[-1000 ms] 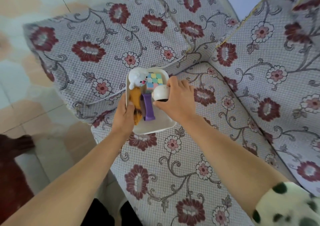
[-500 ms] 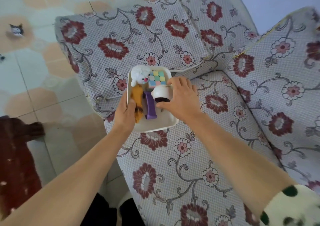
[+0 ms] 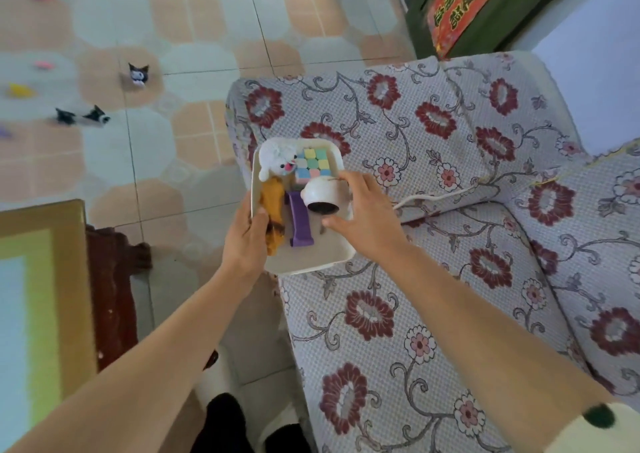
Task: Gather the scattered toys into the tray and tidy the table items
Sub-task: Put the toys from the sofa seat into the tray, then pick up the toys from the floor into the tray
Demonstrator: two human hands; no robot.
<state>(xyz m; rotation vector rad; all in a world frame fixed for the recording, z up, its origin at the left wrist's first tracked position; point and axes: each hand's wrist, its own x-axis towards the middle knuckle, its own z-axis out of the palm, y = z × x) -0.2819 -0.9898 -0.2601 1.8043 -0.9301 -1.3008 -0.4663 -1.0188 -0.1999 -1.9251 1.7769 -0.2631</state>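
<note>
"Hands: state?"

"Left hand grips the tray at its left rim, with the thumb on top and touching the orange plush. Right hand curls round the white cup, forefinger above it and thumb below. I cannot tell whether it also bears on the right rim."

"Tray location?"

"At the front corner of the sofa seat, partly out over the floor. It also carries the white plush, the pastel cube and the purple piece."

"Handling?"

"I judge the tray stiff, light and smooth, so its load will slide if I tilt it. The cup lies on its side and will probably roll. The plush is soft. I should hold both long rims and keep the tray level. Floor toys lie well apart from it."
</note>
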